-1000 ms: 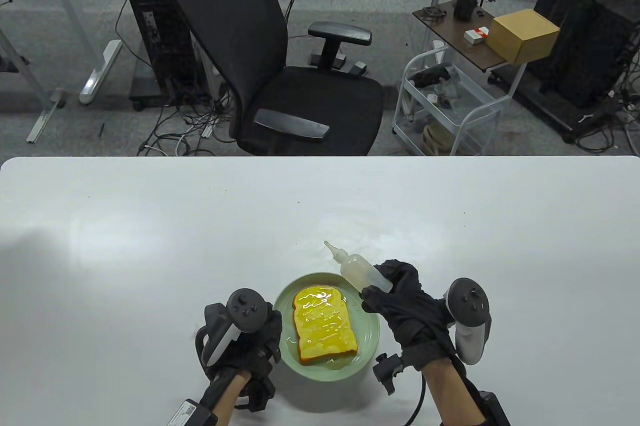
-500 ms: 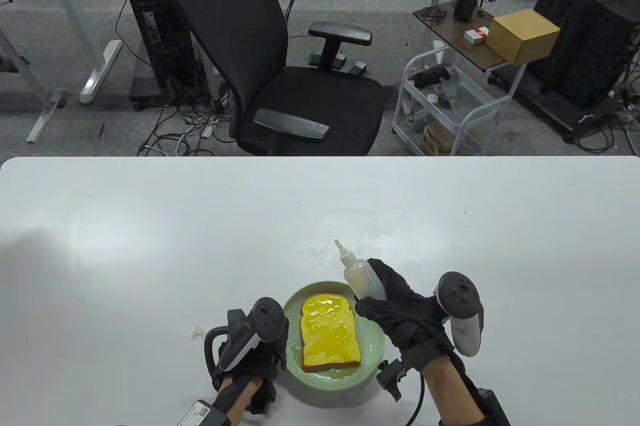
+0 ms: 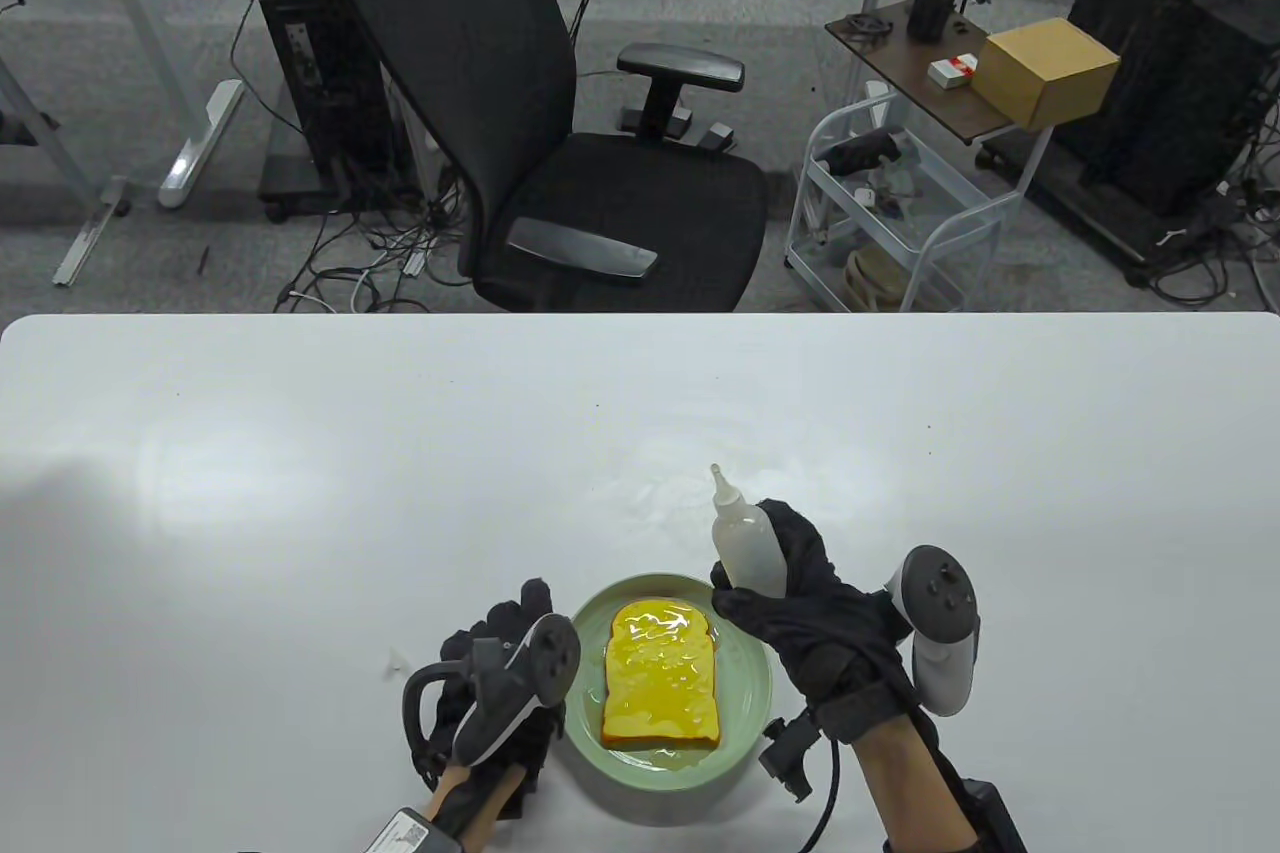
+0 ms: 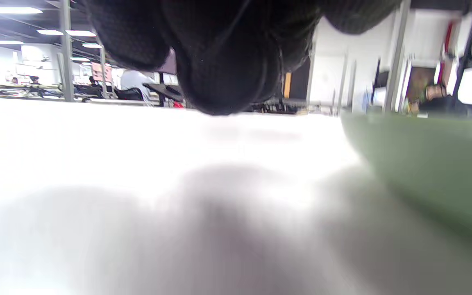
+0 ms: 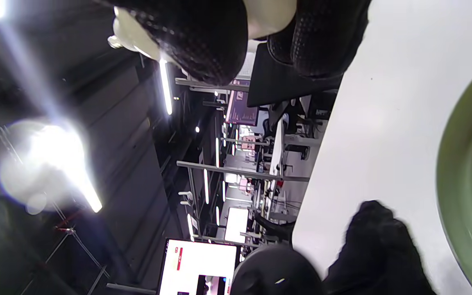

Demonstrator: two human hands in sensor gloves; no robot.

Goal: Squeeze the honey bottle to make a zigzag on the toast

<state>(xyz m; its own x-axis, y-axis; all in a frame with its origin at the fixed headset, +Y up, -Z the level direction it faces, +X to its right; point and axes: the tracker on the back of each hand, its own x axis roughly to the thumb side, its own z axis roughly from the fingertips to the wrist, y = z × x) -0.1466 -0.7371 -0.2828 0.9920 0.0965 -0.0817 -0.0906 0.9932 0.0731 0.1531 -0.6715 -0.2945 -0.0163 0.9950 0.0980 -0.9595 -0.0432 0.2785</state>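
A yellow slice of toast (image 3: pixel 664 677), glossy with honey, lies on a green plate (image 3: pixel 748 698) near the table's front edge. My right hand (image 3: pixel 800 608) grips a translucent squeeze bottle (image 3: pixel 745 543) just off the plate's upper right rim, its nozzle pointing up and away. In the right wrist view the bottle (image 5: pixel 271 16) shows between my gloved fingers (image 5: pixel 203 37), with the plate's rim (image 5: pixel 457 196) at the right. My left hand (image 3: pixel 495 683) rests on the table beside the plate's left edge, fingers spread, holding nothing. The plate's wall (image 4: pixel 428 164) fills the right of the left wrist view.
The white table (image 3: pixel 400 473) stretches wide to the left and beyond the plate. A black office chair (image 3: pixel 560 143) stands behind the far edge, with a white wire cart (image 3: pixel 890 223) to its right.
The bottle has swung from tilted left to nearly upright and moved right, off the toast. My left hand has slid back and right beside the plate, fingers now spread. The plate has shifted slightly right.
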